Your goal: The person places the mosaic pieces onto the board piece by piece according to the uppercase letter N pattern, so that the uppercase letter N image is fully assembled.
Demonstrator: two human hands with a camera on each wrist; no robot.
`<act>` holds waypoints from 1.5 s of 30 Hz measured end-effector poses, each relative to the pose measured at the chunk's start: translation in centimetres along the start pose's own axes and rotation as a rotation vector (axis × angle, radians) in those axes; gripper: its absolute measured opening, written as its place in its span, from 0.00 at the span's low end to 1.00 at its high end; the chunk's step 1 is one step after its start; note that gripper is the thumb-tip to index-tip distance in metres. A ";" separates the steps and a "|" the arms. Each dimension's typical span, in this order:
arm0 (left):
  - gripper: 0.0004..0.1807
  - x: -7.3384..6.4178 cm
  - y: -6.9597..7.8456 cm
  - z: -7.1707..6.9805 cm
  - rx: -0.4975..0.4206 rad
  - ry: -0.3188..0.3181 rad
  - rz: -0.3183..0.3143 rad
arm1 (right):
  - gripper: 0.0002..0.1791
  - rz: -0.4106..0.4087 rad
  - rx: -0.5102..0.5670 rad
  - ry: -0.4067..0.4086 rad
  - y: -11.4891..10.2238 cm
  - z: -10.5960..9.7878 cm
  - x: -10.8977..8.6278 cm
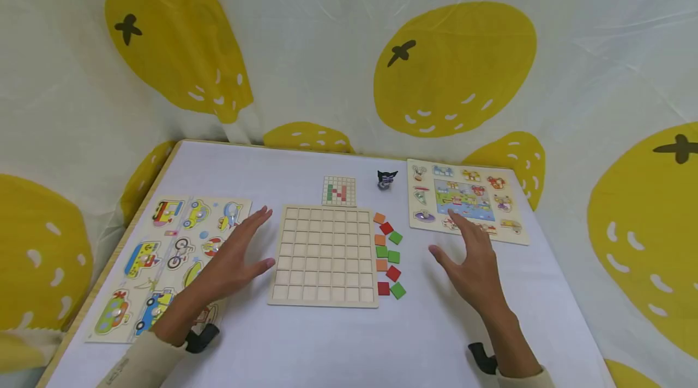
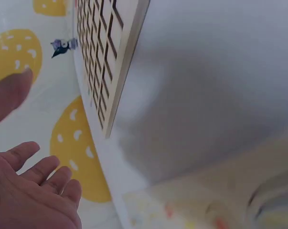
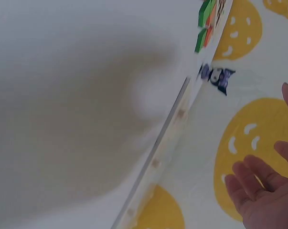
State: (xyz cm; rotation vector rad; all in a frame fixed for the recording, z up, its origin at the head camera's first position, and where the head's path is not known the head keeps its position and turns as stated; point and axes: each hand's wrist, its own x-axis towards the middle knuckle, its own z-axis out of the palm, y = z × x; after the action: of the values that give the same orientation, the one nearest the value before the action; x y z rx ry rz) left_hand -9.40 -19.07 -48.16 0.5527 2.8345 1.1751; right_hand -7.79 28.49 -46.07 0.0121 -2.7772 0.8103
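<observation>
Hovering, spread-fingered: left hand (image 1: 233, 264), beside grid board (image 1: 324, 249); right hand (image 1: 473, 270), near coloured tiles (image 1: 382, 251) and scene puzzle (image 1: 463, 197). Showing in head view only: pattern card (image 1: 339, 191), just beyond grid board. Showing in left wrist view only: left palm (image 2: 24, 200). Cut off there: grid board. Partly hidden by left forearm (image 1: 182, 314), blurred at wrist level: vehicle puzzle (image 1: 169, 254).

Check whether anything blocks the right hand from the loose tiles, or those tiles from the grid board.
Nothing visible does: white tabletop separates the right hand from the loose tiles, which lie along the right edge of the grid board.
</observation>
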 end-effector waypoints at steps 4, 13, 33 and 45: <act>0.51 -0.7 0.2 1.5 -0.058 -0.011 -0.081 | 0.48 -0.005 0.072 -0.014 -1.3 1.4 0.1; 0.46 -1.5 0.8 3.9 -0.130 0.027 -0.106 | 0.43 -0.081 0.133 -0.112 -3.4 4.5 1.2; 0.42 -2.2 0.6 5.3 -0.042 -0.018 -0.192 | 0.21 0.028 0.081 -0.269 -4.0 9.2 6.9; 0.42 -2.0 0.8 5.2 -0.007 -0.013 -0.183 | 0.14 0.057 -0.025 -0.262 -5.3 11.1 9.1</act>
State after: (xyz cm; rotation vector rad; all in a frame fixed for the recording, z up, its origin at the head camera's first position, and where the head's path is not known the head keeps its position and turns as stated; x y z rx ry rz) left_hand -6.44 -15.67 -51.54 0.2917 2.7969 1.1440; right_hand -18.79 18.74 -50.14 0.0369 -3.0464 0.8421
